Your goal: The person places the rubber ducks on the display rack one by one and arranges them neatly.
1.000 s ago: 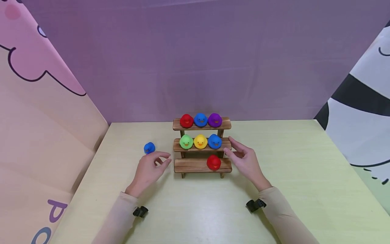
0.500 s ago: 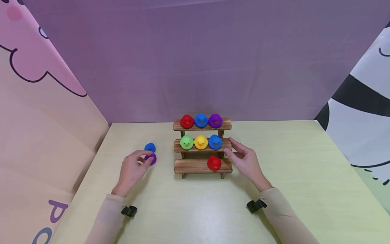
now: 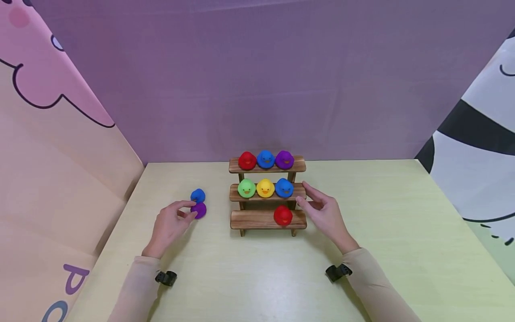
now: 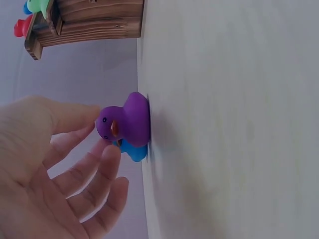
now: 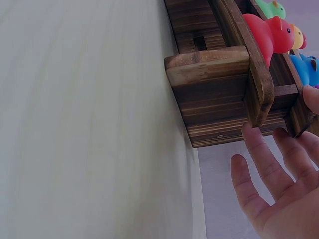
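A purple rubber duck [image 3: 199,210] stands on the table left of a three-tier wooden stand [image 3: 251,219]. My left hand [image 3: 170,226] pinches its head between thumb and index finger, the other fingers spread below in the left wrist view. Just behind that duck sits a blue duck [image 3: 197,195], mostly hidden in the left wrist view. At the stand's right end, my right hand [image 3: 327,217] grips the middle board, thumb in front and index finger behind. A red duck [image 3: 283,215] occupies the right part of the bottom tier.
Green [image 3: 246,188], yellow [image 3: 265,188] and blue ducks line the middle tier. Red, blue and purple ducks [image 3: 284,159] fill the top one. A purple backdrop [image 3: 257,80] rises behind the table [image 3: 394,250], with printed panels at both sides.
My left hand has moved left from beside the stand to the purple duck, which its earlier position hid from view. The right hand has stayed at the stand.
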A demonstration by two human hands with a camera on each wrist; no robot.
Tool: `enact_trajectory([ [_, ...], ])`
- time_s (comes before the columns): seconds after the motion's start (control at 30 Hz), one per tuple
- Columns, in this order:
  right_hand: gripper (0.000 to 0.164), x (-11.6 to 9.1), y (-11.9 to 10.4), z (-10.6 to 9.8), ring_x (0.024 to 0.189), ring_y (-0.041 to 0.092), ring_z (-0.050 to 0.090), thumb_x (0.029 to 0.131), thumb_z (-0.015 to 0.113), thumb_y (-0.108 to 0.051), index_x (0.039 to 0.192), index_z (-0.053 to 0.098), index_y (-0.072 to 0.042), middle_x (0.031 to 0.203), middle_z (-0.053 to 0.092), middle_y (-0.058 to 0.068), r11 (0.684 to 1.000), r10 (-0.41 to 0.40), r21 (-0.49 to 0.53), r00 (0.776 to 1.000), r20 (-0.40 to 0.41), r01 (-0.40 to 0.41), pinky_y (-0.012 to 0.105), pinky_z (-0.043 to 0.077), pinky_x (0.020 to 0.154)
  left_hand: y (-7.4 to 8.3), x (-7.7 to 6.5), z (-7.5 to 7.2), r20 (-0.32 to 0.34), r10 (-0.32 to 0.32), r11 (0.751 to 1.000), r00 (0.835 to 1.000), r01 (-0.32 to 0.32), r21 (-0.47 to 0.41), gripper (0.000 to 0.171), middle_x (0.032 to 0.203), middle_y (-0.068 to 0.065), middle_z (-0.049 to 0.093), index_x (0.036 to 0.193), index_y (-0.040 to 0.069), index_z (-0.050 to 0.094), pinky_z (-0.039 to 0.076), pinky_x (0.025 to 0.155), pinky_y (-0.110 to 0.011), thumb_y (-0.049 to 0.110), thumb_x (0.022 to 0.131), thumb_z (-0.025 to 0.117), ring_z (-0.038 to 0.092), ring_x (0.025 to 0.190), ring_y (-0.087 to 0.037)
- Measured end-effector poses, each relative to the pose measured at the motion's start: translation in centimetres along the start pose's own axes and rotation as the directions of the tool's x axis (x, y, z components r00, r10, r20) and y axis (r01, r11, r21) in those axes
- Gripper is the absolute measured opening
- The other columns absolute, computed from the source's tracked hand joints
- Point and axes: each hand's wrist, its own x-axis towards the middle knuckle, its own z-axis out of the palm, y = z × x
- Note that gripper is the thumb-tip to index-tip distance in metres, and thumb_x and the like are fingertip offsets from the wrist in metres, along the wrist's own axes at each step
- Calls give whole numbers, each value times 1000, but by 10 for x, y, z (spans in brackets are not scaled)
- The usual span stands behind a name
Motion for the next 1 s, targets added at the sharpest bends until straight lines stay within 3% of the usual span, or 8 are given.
enact_trajectory([
  [0.37, 58, 0, 1, -1, 116, 41, 75, 104, 72, -30, 157, 54, -14, 153, 59, 19, 1000, -8, 3, 1000, 0, 8, 11, 55, 88, -1, 2, 0, 25, 30, 999, 999, -30, 34, 32, 122, -15, 79, 130, 11, 75, 57, 73, -35, 17, 99, 75, 77, 95, -32],
  [1.0, 58, -1, 1, -1, 116, 41, 75, 104, 72, -30, 157, 55, -13, 154, 58, 18, 1000, -7, 10, 1000, 1, 7, 11, 55, 88, 3, 2, 0, 33, 18, 999, 999, -19, 34, 34, 123, -15, 79, 131, 9, 75, 56, 73, -34, 17, 98, 76, 76, 96, -30],
])
